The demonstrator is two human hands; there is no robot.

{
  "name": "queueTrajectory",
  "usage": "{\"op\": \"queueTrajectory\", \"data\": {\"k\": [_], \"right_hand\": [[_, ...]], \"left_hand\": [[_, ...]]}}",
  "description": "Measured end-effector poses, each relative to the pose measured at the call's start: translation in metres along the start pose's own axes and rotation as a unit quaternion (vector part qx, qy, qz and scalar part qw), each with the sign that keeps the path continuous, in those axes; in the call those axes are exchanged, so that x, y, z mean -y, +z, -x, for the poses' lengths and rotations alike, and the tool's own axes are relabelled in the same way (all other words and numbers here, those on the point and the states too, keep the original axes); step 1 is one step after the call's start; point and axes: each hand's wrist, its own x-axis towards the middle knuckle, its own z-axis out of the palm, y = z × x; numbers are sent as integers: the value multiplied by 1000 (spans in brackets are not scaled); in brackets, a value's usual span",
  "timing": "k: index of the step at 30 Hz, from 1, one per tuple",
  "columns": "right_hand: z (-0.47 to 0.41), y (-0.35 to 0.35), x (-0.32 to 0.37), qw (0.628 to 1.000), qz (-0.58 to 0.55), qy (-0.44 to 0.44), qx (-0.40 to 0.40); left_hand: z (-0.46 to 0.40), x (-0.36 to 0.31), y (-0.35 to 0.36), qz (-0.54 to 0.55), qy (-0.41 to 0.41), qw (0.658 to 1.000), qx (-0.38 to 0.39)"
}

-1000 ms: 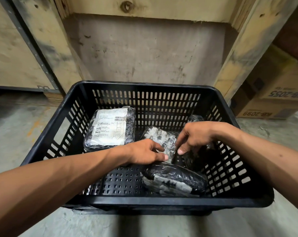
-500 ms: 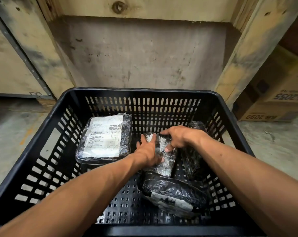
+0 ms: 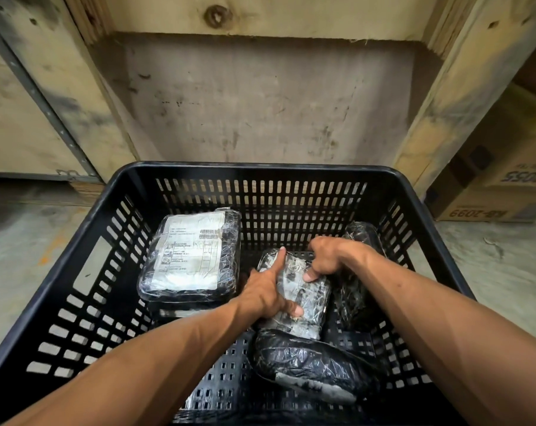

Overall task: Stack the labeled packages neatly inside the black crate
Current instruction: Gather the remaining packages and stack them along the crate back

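A black slotted crate [image 3: 269, 172] sits on the floor in front of me. At its left lies a flat plastic-wrapped package with a white label [image 3: 192, 256] face up, resting on another package beneath it. In the middle, a smaller wrapped package [image 3: 306, 299] is held between both hands: my left hand [image 3: 268, 290] grips its left side with the index finger stretched along it, and my right hand [image 3: 328, 256] holds its far right edge. A dark wrapped package [image 3: 309, 364] lies in front of it. Another dark package [image 3: 357, 290] leans against the right wall.
A wooden pallet crate wall [image 3: 260, 96] rises just behind the crate. Cardboard boxes [image 3: 500, 192] marked with numbers stand at the right. Grey concrete floor [image 3: 23, 241] lies on both sides.
Both hands have closed in on the middle package and now grip it from both sides. The view has moved closer over the crate.
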Motion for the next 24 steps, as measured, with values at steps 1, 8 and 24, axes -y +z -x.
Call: {"op": "queueTrajectory", "data": {"k": [1, 8, 24], "right_hand": [[0, 0, -1, 1000, 7, -2, 8], [16, -10, -2, 999, 34, -10, -7], [77, -24, -5, 902, -227, -192, -313]], "left_hand": [[1, -1, 0, -2, 0, 1000, -2], [8, -8, 10, -6, 50, 992, -117], [65, -14, -62, 185, 215, 931, -230]]}}
